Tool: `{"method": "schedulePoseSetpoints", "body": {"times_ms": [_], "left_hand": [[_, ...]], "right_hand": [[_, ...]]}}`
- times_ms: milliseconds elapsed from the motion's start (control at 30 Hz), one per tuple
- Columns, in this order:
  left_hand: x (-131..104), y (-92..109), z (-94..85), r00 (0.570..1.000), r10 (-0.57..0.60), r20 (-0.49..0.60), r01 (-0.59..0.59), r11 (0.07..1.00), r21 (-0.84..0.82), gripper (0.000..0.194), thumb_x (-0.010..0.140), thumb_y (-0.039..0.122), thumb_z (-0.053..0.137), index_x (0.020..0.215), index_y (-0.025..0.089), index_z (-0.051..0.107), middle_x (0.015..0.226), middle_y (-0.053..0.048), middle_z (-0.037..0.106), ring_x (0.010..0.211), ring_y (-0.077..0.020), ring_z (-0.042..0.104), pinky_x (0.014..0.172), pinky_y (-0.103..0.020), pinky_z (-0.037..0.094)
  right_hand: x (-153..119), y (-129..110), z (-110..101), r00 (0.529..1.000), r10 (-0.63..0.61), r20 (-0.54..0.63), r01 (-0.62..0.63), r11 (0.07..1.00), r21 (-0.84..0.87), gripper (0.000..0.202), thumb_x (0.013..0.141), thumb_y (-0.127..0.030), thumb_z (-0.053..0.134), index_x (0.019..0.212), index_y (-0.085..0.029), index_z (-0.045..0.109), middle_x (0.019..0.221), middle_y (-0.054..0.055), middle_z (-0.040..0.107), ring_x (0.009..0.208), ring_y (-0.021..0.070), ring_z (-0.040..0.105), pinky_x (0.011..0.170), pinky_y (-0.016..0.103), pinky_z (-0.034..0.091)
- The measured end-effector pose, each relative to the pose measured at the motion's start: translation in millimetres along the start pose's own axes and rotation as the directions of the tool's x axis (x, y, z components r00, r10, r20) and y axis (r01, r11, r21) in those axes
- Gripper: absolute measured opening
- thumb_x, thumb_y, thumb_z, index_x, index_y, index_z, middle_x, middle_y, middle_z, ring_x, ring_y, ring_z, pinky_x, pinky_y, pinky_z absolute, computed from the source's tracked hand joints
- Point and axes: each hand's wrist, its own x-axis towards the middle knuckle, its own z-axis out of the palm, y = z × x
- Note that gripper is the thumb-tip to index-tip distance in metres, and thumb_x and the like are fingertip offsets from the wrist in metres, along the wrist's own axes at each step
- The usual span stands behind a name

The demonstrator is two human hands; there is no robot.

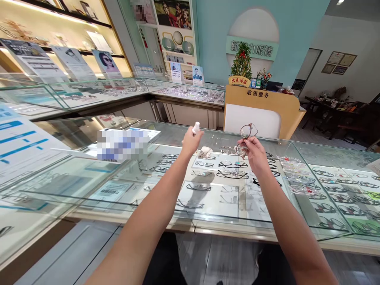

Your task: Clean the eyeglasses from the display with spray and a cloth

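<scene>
The left hand (190,140) is closed around a bottle (196,127), only its white top showing. The right hand (257,154) pinches the glasses (248,130) in its fingertips. Both hands are above the counter (169,136), well apart, with air between them; its far edge runs just beyond, its near edge beneath the forearms. A pale cloth (205,152) shows between the hands; display frames (232,174) lie in rows under the glass. A white card (123,146) stands left; the cash desk (289,105) lies beyond. The bottle's top points up; the glasses' long axis is near upright, one lens above the other.
</scene>
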Motion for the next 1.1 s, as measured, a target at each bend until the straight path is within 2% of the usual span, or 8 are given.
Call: {"method": "schedulePoseSetpoints", "body": {"times_ms": [133, 300, 767, 833, 900, 1000, 1033, 1100], "left_hand": [[26, -32, -7.6, 0.971, -0.169, -0.171, 0.181, 0.982, 0.057, 0.008, 0.094, 0.022, 0.057, 0.099, 0.026, 0.052, 0.101, -0.005, 0.065, 0.113, -0.0280, 0.064, 0.107, -0.042, 0.046], [32, -58, -7.2, 0.950, -0.216, -0.225, 0.242, 0.965, 0.097, 0.015, 0.090, 0.019, 0.064, 0.099, 0.025, 0.053, 0.107, -0.008, 0.069, 0.123, -0.0310, 0.065, 0.109, -0.043, 0.048], [27, -60, -5.6, 0.940, -0.223, -0.259, 0.265, 0.955, 0.137, 0.030, 0.088, 0.013, 0.069, 0.110, 0.025, 0.054, 0.112, -0.012, 0.072, 0.122, -0.0371, 0.069, 0.106, -0.050, 0.051], [23, -53, -5.7, 0.932, -0.188, -0.312, 0.241, 0.960, 0.143, 0.039, 0.087, 0.013, 0.071, 0.121, 0.021, 0.053, 0.128, -0.018, 0.068, 0.131, -0.0388, 0.064, 0.112, -0.052, 0.048], [17, -43, -6.0, 0.907, -0.118, -0.404, 0.197, 0.967, 0.160, 0.052, 0.089, 0.012, 0.068, 0.136, 0.018, 0.048, 0.150, -0.023, 0.055, 0.148, -0.0390, 0.051, 0.122, -0.052, 0.039], [8, -25, -5.9, 0.853, 0.092, -0.513, 0.037, 0.971, 0.235, 0.055, 0.090, 0.009, 0.062, 0.142, 0.017, 0.046, 0.156, -0.023, 0.045, 0.153, -0.0353, 0.043, 0.128, -0.048, 0.032], [5, -20, -5.4, 0.855, 0.163, -0.493, -0.030, 0.963, 0.267, 0.050, 0.090, 0.009, 0.060, 0.138, 0.017, 0.049, 0.150, -0.022, 0.049, 0.148, -0.0343, 0.049, 0.127, -0.046, 0.034], [1, -12, -3.5, 0.925, 0.226, -0.305, -0.122, 0.938, 0.323, 0.038, 0.093, 0.013, 0.058, 0.130, 0.019, 0.054, 0.135, -0.017, 0.059, 0.132, -0.0321, 0.059, 0.120, -0.045, 0.041]], "right_hand": [[4, 2, -4, 1.000, 0.014, 0.000, -0.014, 1.000, -0.008, 0.045, 0.070, -0.051, 0.092, 0.079, -0.029, 0.054, 0.088, -0.001, 0.077, 0.084, 0.0186, 0.064, 0.077, 0.032, 0.049], [5, 5, -6, 1.000, 0.020, -0.002, -0.020, 0.999, -0.044, 0.046, 0.071, -0.054, 0.090, 0.080, -0.029, 0.053, 0.089, 0.000, 0.077, 0.085, 0.0198, 0.064, 0.077, 0.033, 0.049], [6, 6, -7, 1.000, 0.017, 0.003, -0.017, 0.999, -0.046, 0.046, 0.072, -0.054, 0.089, 0.080, -0.029, 0.052, 0.090, 0.000, 0.079, 0.086, 0.0199, 0.064, 0.079, 0.034, 0.049], [6, 5, -8, 1.000, 0.018, 0.005, -0.017, 0.999, -0.050, 0.046, 0.072, -0.054, 0.089, 0.080, -0.029, 0.051, 0.091, 0.000, 0.079, 0.087, 0.0202, 0.064, 0.079, 0.034, 0.050], [7, 5, -8, 1.000, 0.017, 0.008, -0.016, 0.999, -0.046, 0.045, 0.073, -0.053, 0.089, 0.080, -0.029, 0.052, 0.091, 0.000, 0.079, 0.087, 0.0199, 0.064, 0.079, 0.033, 0.050], [7, 5, -8, 1.000, 0.011, 0.005, -0.011, 1.000, -0.029, 0.044, 0.073, -0.052, 0.089, 0.080, -0.029, 0.053, 0.091, 0.000, 0.078, 0.087, 0.0192, 0.065, 0.078, 0.033, 0.050], [7, 4, -8, 1.000, 0.010, 0.004, -0.009, 1.000, -0.023, 0.044, 0.072, -0.052, 0.090, 0.079, -0.029, 0.053, 0.090, 0.000, 0.079, 0.086, 0.0192, 0.065, 0.078, 0.033, 0.050], [7, 4, -8, 1.000, 0.009, 0.000, -0.009, 1.000, -0.015, 0.046, 0.071, -0.052, 0.092, 0.079, -0.029, 0.054, 0.088, -0.001, 0.079, 0.085, 0.0194, 0.064, 0.077, 0.032, 0.050]]}}
